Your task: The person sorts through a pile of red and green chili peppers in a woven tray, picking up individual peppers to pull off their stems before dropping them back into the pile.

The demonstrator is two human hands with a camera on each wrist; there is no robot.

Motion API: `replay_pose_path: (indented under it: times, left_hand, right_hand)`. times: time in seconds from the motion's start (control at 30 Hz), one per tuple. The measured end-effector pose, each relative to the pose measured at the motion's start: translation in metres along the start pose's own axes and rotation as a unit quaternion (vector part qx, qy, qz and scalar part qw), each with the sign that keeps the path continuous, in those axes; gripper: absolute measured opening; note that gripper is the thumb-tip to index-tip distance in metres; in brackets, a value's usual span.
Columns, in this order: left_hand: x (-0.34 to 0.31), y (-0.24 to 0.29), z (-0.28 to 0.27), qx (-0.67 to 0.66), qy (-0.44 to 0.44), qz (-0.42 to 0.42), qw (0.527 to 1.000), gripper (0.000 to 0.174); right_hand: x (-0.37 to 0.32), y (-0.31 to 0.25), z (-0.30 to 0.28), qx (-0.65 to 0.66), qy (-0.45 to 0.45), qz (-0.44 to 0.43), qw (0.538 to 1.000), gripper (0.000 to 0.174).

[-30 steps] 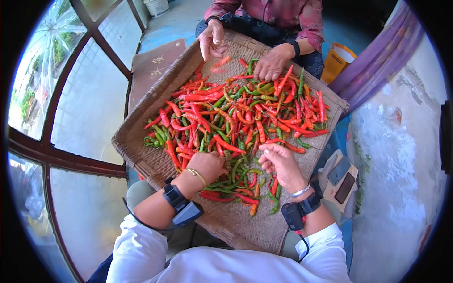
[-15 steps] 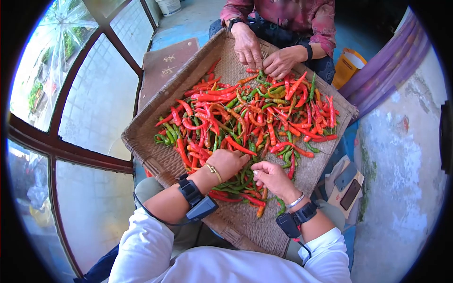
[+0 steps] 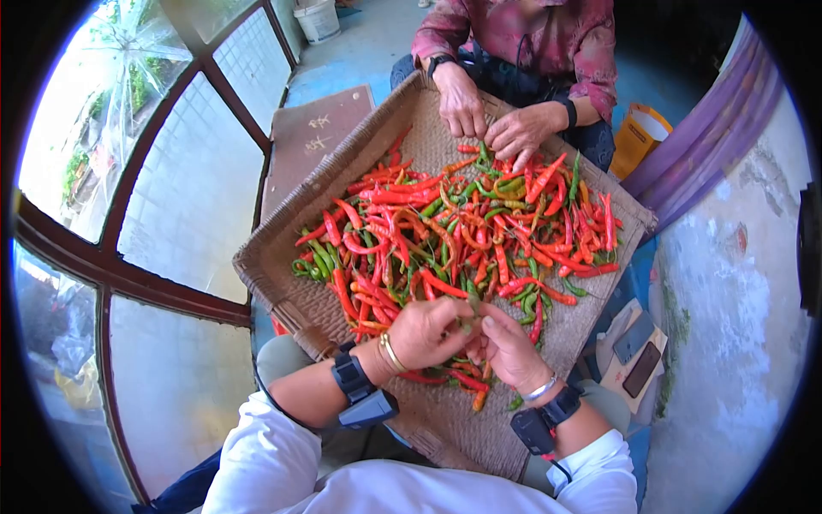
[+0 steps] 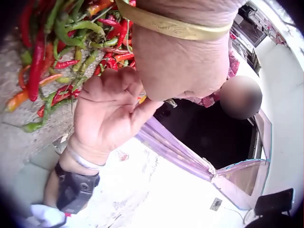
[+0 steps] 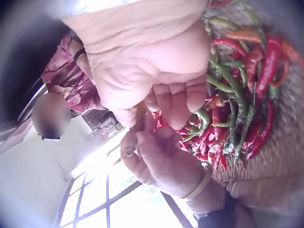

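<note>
My left hand [image 3: 424,334] and right hand [image 3: 511,349] meet fingertip to fingertip over the near part of a pile of red and green chili peppers [image 3: 402,231]. Between them they pinch a small chili pepper [image 5: 139,117], orange-brown in the right wrist view and mostly covered by fingers. The right thumb presses against it, while the left thumb and curled fingers grip its other end. Under both hands lies the square woven tray [image 3: 445,420] that bears the pile.
Opposite me sits a person in a pink patterned shirt [image 3: 582,56], both hands together at the tray's far side. Two phones [image 3: 640,368] lie on a support at the right, beside a stained wall. A yellow bag [image 3: 635,141] and purple curtain [image 3: 706,146] stand behind; framed windows line the left.
My right hand has moved left and my left hand has come up from the pile, so they now meet on a chili pepper. The other person's hands have come together.
</note>
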State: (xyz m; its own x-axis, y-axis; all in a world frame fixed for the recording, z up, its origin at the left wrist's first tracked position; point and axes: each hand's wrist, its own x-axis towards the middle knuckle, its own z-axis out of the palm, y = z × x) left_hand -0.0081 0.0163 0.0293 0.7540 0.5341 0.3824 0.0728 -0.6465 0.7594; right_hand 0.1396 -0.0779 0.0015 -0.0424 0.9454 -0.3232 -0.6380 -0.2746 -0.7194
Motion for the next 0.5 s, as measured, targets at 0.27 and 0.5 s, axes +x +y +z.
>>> replay_pose_path:
  times: [0.27,0.5]
  left_hand:
    - [-0.005,0.000,0.010,0.058,-0.083,0.171,0.980,0.030]
    - [-0.005,0.004,0.014,-0.004,-0.076,0.100,0.992,0.023]
  right_hand:
    - [-0.008,-0.005,-0.004,0.042,0.023,0.042,0.998,0.018]
    - [-0.007,-0.001,-0.003,0.036,0.052,-0.030,0.998,0.013]
